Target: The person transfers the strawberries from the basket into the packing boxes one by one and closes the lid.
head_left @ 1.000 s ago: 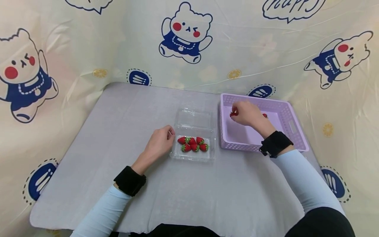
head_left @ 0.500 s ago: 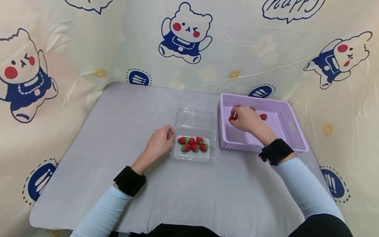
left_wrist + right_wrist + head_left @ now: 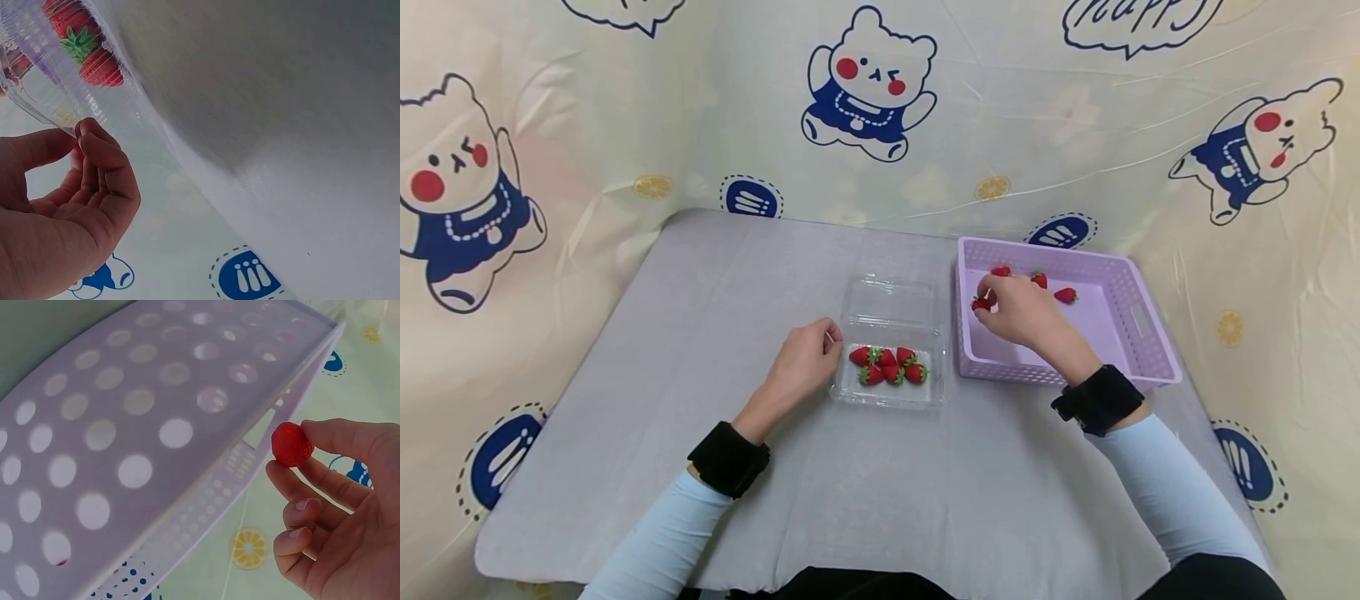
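My right hand (image 3: 1018,308) pinches a strawberry (image 3: 291,445) between thumb and fingers, over the left part of the purple basket (image 3: 1123,321). My left hand (image 3: 805,358) pinches the left edge of a clear plastic clamshell box (image 3: 891,398); the left wrist view shows thumb and index finger closed on its rim. The box stands with its lid folded back, and several red strawberries (image 3: 892,372) with green leaves lie in two rows in its near half. Inside the basket, 3 more strawberries (image 3: 1065,295) lie beyond and right of my right hand.
A grey cloth covers the table (image 3: 820,517), with the box near the middle and the basket at its right back. The basket's perforated walls rise around its contents. A patterned curtain (image 3: 700,100) hangs behind the table and at both sides.
My right hand has moved slightly left and toward me with the strawberry, uncovering other strawberries in the basket. The left hand and the box have stayed in place.
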Available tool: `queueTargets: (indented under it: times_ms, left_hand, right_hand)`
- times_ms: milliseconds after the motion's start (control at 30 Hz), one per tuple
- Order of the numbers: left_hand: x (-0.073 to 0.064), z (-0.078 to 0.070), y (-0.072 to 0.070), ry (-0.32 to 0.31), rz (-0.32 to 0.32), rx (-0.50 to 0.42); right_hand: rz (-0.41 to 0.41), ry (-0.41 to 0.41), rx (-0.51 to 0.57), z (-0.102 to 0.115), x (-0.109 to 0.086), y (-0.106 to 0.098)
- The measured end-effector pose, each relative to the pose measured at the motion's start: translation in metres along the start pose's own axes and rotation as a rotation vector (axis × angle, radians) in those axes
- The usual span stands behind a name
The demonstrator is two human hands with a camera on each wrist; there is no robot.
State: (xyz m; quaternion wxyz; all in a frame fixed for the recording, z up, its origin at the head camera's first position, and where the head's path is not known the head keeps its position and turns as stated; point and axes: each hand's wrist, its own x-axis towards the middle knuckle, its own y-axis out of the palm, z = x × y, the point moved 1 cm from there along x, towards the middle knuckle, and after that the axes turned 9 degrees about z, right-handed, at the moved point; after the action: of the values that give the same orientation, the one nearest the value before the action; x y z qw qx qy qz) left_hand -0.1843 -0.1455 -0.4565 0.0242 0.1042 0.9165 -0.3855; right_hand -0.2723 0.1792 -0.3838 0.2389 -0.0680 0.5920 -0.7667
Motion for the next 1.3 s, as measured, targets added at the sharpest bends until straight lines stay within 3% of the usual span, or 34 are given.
queueTargets:
  times_ms: [633, 1067, 1300]
  left_hand:
    - [-0.001, 0.000, 0.000, 0.009, -0.005, -0.001]
    - [0.000, 0.000, 0.000, -0.004, -0.002, -0.004]
    - [0.000, -0.001, 0.000, 0.029, -0.028, 0.007]
  right_hand:
    - [-0.046, -0.087, 0.039, 0.016, -0.009, 0.007]
    - [-0.038, -0.164, 0.054, 0.036, -0.015, 0.015]
    - [0.002, -0.167, 0.085, 0.042, -0.015, 0.021]
